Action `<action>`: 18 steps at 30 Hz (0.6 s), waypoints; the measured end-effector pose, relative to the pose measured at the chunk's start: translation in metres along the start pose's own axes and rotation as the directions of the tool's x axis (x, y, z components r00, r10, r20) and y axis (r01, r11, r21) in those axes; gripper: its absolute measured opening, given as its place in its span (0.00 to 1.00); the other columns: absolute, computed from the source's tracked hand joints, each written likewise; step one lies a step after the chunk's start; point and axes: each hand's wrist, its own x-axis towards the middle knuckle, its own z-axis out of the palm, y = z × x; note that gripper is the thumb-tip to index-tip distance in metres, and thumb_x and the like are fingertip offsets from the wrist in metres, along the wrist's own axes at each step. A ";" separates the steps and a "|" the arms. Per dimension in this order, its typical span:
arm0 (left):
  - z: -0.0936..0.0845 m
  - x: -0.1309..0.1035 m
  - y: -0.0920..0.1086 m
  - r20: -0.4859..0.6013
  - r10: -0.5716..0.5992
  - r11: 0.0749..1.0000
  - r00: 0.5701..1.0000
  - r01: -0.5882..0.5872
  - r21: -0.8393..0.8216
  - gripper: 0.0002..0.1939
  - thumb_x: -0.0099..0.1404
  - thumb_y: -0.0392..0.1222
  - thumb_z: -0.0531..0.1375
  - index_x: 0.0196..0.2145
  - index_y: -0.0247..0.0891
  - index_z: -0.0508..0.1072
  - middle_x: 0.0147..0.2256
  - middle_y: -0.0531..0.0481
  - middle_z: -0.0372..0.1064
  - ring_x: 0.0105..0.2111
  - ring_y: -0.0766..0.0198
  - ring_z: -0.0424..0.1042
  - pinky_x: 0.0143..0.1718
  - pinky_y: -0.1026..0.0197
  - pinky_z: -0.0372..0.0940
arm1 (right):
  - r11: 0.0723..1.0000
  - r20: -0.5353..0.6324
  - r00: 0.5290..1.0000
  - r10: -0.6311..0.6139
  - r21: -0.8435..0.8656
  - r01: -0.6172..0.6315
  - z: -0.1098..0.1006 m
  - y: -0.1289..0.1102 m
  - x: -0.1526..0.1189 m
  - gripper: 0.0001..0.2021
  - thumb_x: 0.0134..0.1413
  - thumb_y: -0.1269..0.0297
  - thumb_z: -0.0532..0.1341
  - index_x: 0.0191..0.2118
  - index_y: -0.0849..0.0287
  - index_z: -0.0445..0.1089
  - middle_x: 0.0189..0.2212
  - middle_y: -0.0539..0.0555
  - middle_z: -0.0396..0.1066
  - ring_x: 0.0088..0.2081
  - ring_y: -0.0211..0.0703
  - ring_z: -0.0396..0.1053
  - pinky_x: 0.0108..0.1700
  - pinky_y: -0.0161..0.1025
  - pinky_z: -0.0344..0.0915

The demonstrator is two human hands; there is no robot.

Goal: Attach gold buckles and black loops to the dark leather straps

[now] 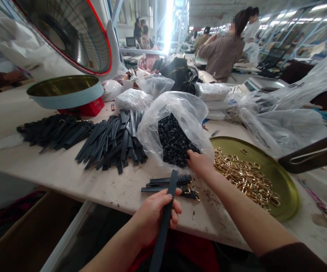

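Note:
My left hand (159,209) is closed on a flat black strap (165,223), which slants down past the table's front edge. At the mouth of a clear plastic bag (149,128), my right hand (197,160) reaches among many small black loops (175,139); its fingertips are partly hidden there, so whether they grip a loop I cannot tell. Just beyond my left hand lie several black straps with gold buckles (190,190). A round gold tray (289,200) of small gold buckles (245,177) is beside my right forearm.
Piles of black straps (112,139) and buckled straps (56,130) spread across the left of the table (95,185). Behind them are a round tin tray (67,100) on a red base and a fan (67,34). Pink-handled scissors (319,202) lie far right. A person (225,49) stands behind.

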 end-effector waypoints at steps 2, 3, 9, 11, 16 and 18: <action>0.000 0.004 0.002 -0.048 -0.036 0.994 0.998 0.030 -0.106 0.13 0.64 0.37 0.50 0.42 0.27 0.68 0.21 0.53 0.65 0.15 0.75 0.61 0.16 0.72 0.56 | 1.000 -0.017 1.000 0.000 0.011 0.000 0.001 -0.002 0.001 0.10 0.57 0.66 0.51 0.44 0.60 0.61 0.35 0.61 0.72 0.36 0.51 0.72 0.33 0.39 0.58; 0.000 0.005 0.003 -0.076 -0.039 0.987 0.996 0.026 -0.158 0.13 0.64 0.37 0.51 0.42 0.27 0.68 0.22 0.53 0.64 0.15 0.75 0.61 0.16 0.72 0.56 | 1.000 -0.024 1.000 0.000 0.020 0.001 0.000 -0.003 0.002 0.09 0.57 0.68 0.51 0.43 0.60 0.62 0.35 0.62 0.72 0.36 0.51 0.71 0.33 0.39 0.58; -0.005 0.002 0.014 -0.250 0.161 0.940 0.955 -0.225 -0.255 0.09 0.62 0.31 0.51 0.37 0.34 0.70 0.29 0.49 0.70 0.31 0.64 0.71 0.34 0.62 0.65 | 0.992 -0.142 0.988 0.059 0.123 -0.041 -0.018 0.002 -0.011 0.09 0.57 0.66 0.50 0.39 0.62 0.63 0.32 0.62 0.71 0.34 0.50 0.70 0.33 0.40 0.59; -0.008 -0.003 0.015 -0.242 0.259 0.945 0.935 -0.297 -0.137 0.10 0.65 0.37 0.50 0.36 0.35 0.71 0.32 0.47 0.71 0.35 0.63 0.70 0.36 0.62 0.64 | 0.944 -0.194 0.977 0.084 0.331 -0.015 -0.026 0.001 -0.031 0.08 0.56 0.63 0.51 0.37 0.60 0.62 0.29 0.57 0.70 0.30 0.45 0.68 0.32 0.38 0.59; -0.015 -0.023 0.010 -0.088 0.538 0.790 0.838 -0.465 0.400 0.19 0.63 0.51 0.52 0.44 0.36 0.71 0.33 0.48 0.70 0.21 0.73 0.60 0.21 0.69 0.55 | 0.178 0.060 0.998 0.022 0.982 -0.063 -0.027 -0.020 -0.109 0.14 0.47 0.52 0.60 0.27 0.57 0.59 0.17 0.44 0.60 0.19 0.34 0.57 0.22 0.32 0.54; -0.015 -0.034 0.006 0.079 0.607 0.659 0.791 -0.556 0.507 0.17 0.63 0.49 0.53 0.46 0.38 0.71 0.37 0.47 0.69 0.22 0.72 0.62 0.23 0.68 0.57 | -0.037 0.176 0.984 0.015 0.984 -0.175 -0.021 -0.029 -0.136 0.15 0.43 0.52 0.63 0.28 0.58 0.60 0.17 0.44 0.62 0.18 0.32 0.56 0.22 0.31 0.54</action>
